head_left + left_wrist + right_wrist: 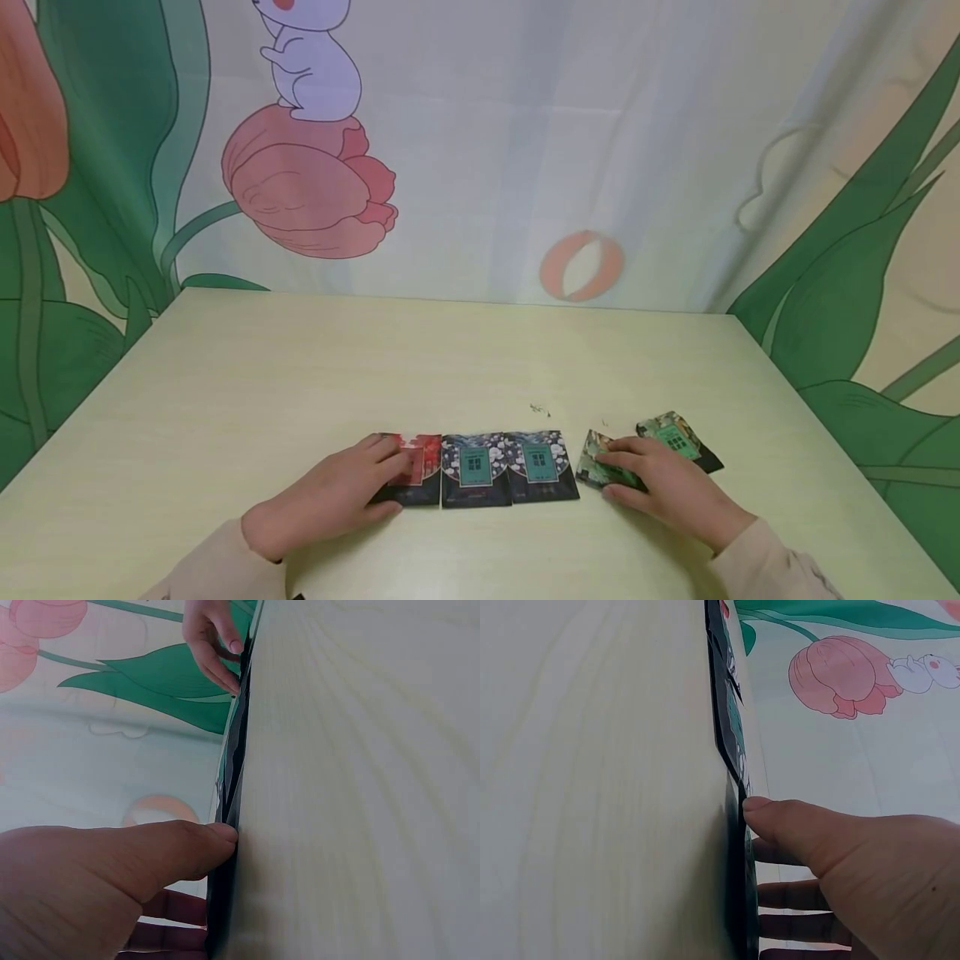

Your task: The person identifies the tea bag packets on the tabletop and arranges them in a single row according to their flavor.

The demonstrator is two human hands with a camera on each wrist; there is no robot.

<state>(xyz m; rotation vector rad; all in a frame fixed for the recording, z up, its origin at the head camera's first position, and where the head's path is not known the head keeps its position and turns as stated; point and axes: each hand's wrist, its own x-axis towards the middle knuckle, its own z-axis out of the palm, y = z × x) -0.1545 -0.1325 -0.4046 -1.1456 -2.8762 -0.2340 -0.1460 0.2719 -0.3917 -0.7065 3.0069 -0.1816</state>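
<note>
Three flat packets lie side by side in a row on the table: a red and black packet (pixel 426 454), a blue floral packet (pixel 476 471) and another blue floral packet (pixel 542 467). My left hand (pixel 337 492) rests on the red packet, fingers relaxed over its left part, thumb at its near edge. At the row's right, my right hand (pixel 671 490) holds a tilted green patterned packet (pixel 596 472) between thumb and fingers, covering much of it. A shadow shows beside that packet in the right wrist view. A second green packet (pixel 678 439) lies askew just behind the right hand.
The pale wooden table (pixel 375 358) runs back to a curtain (pixel 480 167) printed with tulips and a rabbit. Small dark marks (pixel 539 410) show on the table behind the row. A small black thing pokes in at the bottom edge near the left sleeve.
</note>
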